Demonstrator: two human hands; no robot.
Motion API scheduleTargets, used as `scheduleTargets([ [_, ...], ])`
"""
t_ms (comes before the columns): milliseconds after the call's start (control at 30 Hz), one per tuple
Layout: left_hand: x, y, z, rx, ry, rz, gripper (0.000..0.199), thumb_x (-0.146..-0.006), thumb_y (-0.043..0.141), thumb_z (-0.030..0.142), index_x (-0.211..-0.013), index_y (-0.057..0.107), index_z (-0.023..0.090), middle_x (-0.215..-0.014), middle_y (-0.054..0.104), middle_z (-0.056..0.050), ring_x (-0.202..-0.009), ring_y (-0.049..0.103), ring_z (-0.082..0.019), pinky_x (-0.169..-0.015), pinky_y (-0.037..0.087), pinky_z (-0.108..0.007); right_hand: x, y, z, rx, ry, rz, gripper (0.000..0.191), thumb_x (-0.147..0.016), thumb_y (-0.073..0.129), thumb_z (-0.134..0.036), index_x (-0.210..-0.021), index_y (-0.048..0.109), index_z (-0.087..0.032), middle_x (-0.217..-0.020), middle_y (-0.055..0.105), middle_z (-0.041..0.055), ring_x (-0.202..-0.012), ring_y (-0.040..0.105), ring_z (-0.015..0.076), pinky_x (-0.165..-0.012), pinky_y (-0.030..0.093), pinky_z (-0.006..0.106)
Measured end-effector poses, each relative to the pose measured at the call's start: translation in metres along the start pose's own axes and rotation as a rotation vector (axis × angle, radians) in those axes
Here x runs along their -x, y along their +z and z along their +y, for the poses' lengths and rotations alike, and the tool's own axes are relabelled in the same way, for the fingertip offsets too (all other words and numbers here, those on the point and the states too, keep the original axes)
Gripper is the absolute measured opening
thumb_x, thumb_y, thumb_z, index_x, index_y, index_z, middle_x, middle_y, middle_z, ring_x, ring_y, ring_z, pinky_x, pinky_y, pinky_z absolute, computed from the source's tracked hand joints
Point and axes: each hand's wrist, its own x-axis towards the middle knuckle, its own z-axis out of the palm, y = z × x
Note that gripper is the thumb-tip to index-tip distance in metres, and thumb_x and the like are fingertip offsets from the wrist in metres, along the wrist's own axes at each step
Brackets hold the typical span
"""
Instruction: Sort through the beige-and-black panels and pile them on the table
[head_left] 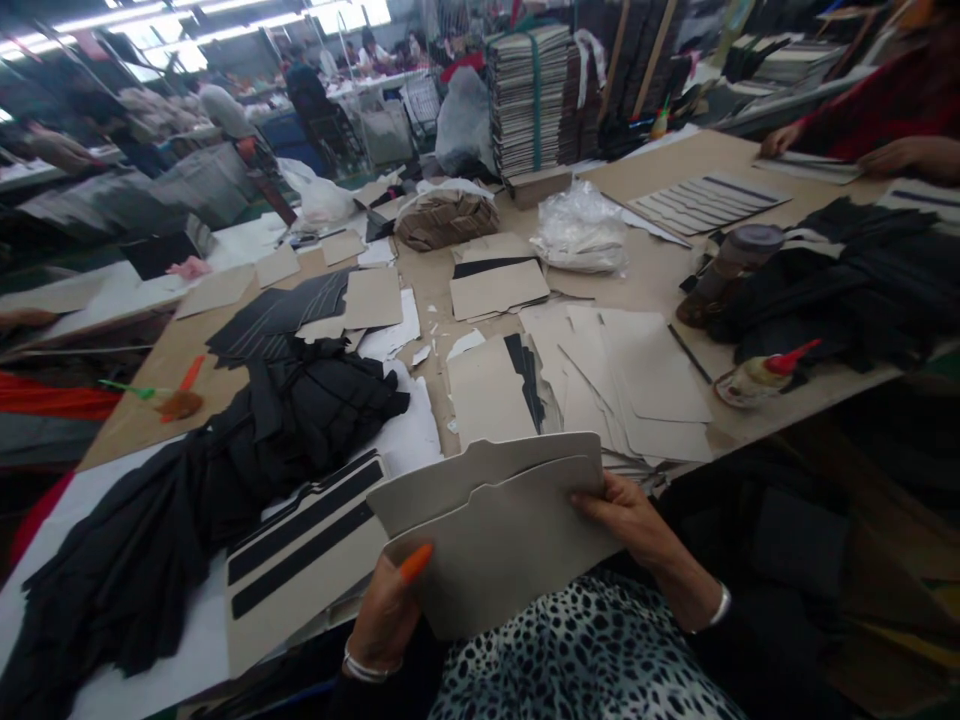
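Partly done, I think: striped boards [300, 598] lie left; my left hand [386, 612] and right hand [637, 520] pinch unstriped boards [517, 540].

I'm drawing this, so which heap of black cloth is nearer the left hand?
The long heap left of the left hand, beside the dark-striped board. The other heap lies farther away, on the right, near the red-tipped bottle.
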Motion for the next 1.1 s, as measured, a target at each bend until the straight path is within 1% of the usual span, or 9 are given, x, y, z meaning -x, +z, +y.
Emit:
scheduleTargets([
  [100, 0.001, -0.005, 0.0, 0.006, -0.061, 0.051, 0.049, -0.047, 0.097, 0.036, -0.09, 0.079, 0.018, -0.098, 0.08, -0.01, -0.1, 0.073, -0.036, -0.09, 0.061, -0.043, -0.001, -0.001, -0.001, -0.001, -0.049, -0.034, 0.039, -0.073, 0.084, -0.042, -0.105, 0.076, -0.021, -0.097, 0.077, 0.0037, -0.087, 0.069, 0.0214, -0.081, 0.054, 0.035],
  [200, -0.004, -0.007, -0.002, -0.029, -0.149, 0.083, 0.053, -0.04, 0.098, 0.036, -0.086, 0.079, 0.02, -0.095, 0.08, -0.009, -0.107, 0.071, -0.04, -0.092, 0.061, -0.045, -0.003, -0.004, -0.005, 0.002, -0.072, -0.033, 0.042, -0.075, 0.083, -0.041, -0.111, 0.075, -0.022, -0.097, 0.077, 0.0029, -0.084, 0.069, 0.0194, -0.078, 0.054, 0.032],
  [300, -0.013, -0.001, -0.004, -0.071, -0.207, 0.088, 0.056, -0.041, 0.097, 0.04, -0.09, 0.078, 0.021, -0.096, 0.08, -0.01, -0.112, 0.069, -0.042, -0.094, 0.06, -0.048, -0.003, -0.009, -0.012, -0.004, -0.097, -0.013, 0.048, -0.074, 0.083, -0.043, -0.115, 0.073, -0.022, -0.095, 0.077, 0.003, -0.083, 0.069, 0.0194, -0.077, 0.054, 0.031],
  [433, -0.02, 0.025, -0.003, -0.08, -0.233, 0.061, 0.06, -0.042, 0.097, 0.038, -0.096, 0.077, 0.019, -0.098, 0.08, -0.011, -0.112, 0.069, -0.042, -0.093, 0.06, -0.049, 0.002, -0.017, -0.021, -0.01, -0.132, 0.058, 0.053, -0.07, 0.085, -0.045, -0.115, 0.072, -0.022, -0.096, 0.076, 0.0034, -0.084, 0.07, 0.0207, -0.077, 0.056, 0.033],
  [633, -0.019, 0.069, -0.002, -0.008, -0.239, -0.058, 0.06, -0.055, 0.094, 0.033, -0.108, 0.074, 0.016, -0.105, 0.078, -0.014, -0.104, 0.073, -0.038, -0.088, 0.062, -0.047, 0.014, -0.039, -0.031, 0.007, -0.127, 0.227, 0.053, -0.069, 0.086, -0.043, -0.115, 0.071, -0.022, -0.096, 0.077, 0.0033, -0.082, 0.07, 0.0228, -0.075, 0.056, 0.034],
  [767, -0.024, 0.087, -0.006, 0.008, -0.201, -0.052, 0.057, -0.058, 0.093, 0.03, -0.11, 0.072, 0.017, -0.105, 0.079, -0.012, -0.103, 0.073, -0.036, -0.088, 0.062, -0.046, 0.02, -0.06, -0.043, -0.047, -0.141, 0.22, 0.055, -0.067, 0.087, -0.039, -0.117, 0.07, -0.023, -0.104, 0.077, 0.0041, -0.084, 0.071, 0.0228, -0.074, 0.056, 0.034],
  [833, -0.028, 0.093, -0.005, 0.006, -0.198, -0.047, 0.059, -0.056, 0.094, 0.031, -0.109, 0.073, 0.018, -0.101, 0.079, -0.01, -0.102, 0.073, -0.036, -0.087, 0.062, -0.046, 0.023, -0.067, -0.048, -0.06, -0.152, 0.197, 0.056, -0.067, 0.087, -0.039, -0.118, 0.07, -0.023, -0.108, 0.076, 0.0052, -0.086, 0.071, 0.0229, -0.075, 0.056, 0.033],
  [933, -0.032, 0.102, -0.001, -0.037, -0.216, -0.069, 0.06, -0.053, 0.095, 0.033, -0.107, 0.074, 0.019, -0.099, 0.08, -0.01, -0.102, 0.073, -0.037, -0.086, 0.063, -0.045, 0.026, -0.073, -0.048, -0.058, -0.13, 0.187, 0.057, -0.069, 0.086, -0.042, -0.119, 0.069, -0.022, -0.103, 0.077, 0.0048, -0.081, 0.072, 0.0217, -0.071, 0.056, 0.032],
  [1100, -0.034, 0.124, 0.008, -0.092, -0.215, -0.069, 0.062, -0.047, 0.096, 0.034, -0.103, 0.075, 0.019, -0.096, 0.08, -0.009, -0.102, 0.073, -0.038, -0.084, 0.063, -0.044, 0.031, -0.075, -0.039, -0.099, -0.156, 0.264, 0.059, -0.071, 0.084, -0.044, -0.122, 0.067, -0.022, -0.099, 0.077, 0.0037, -0.079, 0.072, 0.0217, -0.07, 0.056, 0.032],
])
